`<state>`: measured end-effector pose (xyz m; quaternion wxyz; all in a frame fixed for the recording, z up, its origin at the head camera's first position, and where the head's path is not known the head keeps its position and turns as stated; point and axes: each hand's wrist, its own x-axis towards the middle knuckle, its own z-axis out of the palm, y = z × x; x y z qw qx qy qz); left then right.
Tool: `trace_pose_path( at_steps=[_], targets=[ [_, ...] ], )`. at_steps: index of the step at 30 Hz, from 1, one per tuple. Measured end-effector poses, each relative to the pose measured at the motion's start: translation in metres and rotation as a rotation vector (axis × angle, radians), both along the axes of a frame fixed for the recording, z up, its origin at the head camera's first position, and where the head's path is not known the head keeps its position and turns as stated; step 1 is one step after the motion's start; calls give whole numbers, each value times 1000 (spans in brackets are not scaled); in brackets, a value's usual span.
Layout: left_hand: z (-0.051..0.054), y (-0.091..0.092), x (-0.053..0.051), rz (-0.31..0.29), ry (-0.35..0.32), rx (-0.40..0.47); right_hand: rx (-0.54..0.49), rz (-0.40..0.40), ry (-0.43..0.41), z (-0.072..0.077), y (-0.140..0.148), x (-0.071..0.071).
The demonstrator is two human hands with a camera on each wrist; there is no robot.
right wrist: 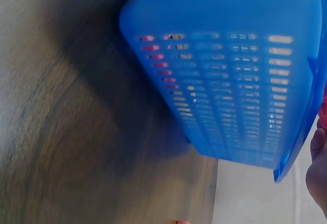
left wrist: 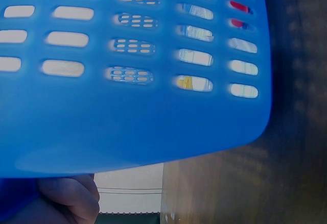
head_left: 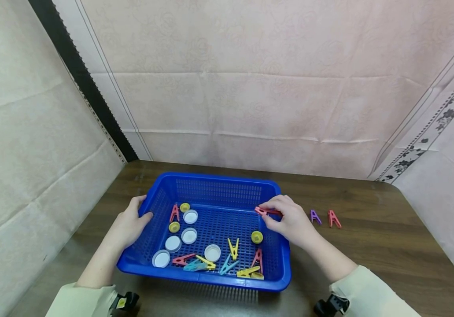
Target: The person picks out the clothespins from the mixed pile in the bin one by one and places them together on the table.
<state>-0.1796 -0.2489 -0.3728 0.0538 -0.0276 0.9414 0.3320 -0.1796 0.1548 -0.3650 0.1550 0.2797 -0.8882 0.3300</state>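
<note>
A blue plastic basket (head_left: 219, 190) with slotted walls stands on the table. My left hand (head_left: 131, 223) grips its left rim, the thumb over the edge; in the left wrist view the basket wall (left wrist: 133, 127) hides much of that hand (left wrist: 69, 196). Above the right rim, my right hand (head_left: 288, 220) pinches a red clothespin (head_left: 261, 211) between thumb and fingers. Inside the basket lie several white caps (head_left: 189, 235), yellow caps (head_left: 256, 237), and red, yellow (head_left: 233, 249) and light-blue clothespins (head_left: 228, 264), mostly towards the left and front.
To the right of the basket, a purple clothespin (head_left: 315, 217) and a red clothespin (head_left: 334, 219) lie on the brown wooden table (head_left: 385, 246). Pale patterned cloth (head_left: 250, 105) hangs behind the table and on both sides.
</note>
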Motion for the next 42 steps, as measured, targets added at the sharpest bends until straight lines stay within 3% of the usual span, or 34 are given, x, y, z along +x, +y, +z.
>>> trace_pose_path(
  at_steps=[14, 23, 30, 42],
  targets=[
    [0, 0, -1, -4, 1, 1, -10, -118, 24, -6, 29, -1],
    [-2, -1, -3, -5, 12, -10, -34, -269, 47, -20, 55, -6],
    [-1, -2, -2, -8, 6, -18, -75, -299, 61, -29, 70, -10],
    [0, 0, -2, -6, 4, -15, -43, -416, 47, -43, 98, -9]
  ],
)
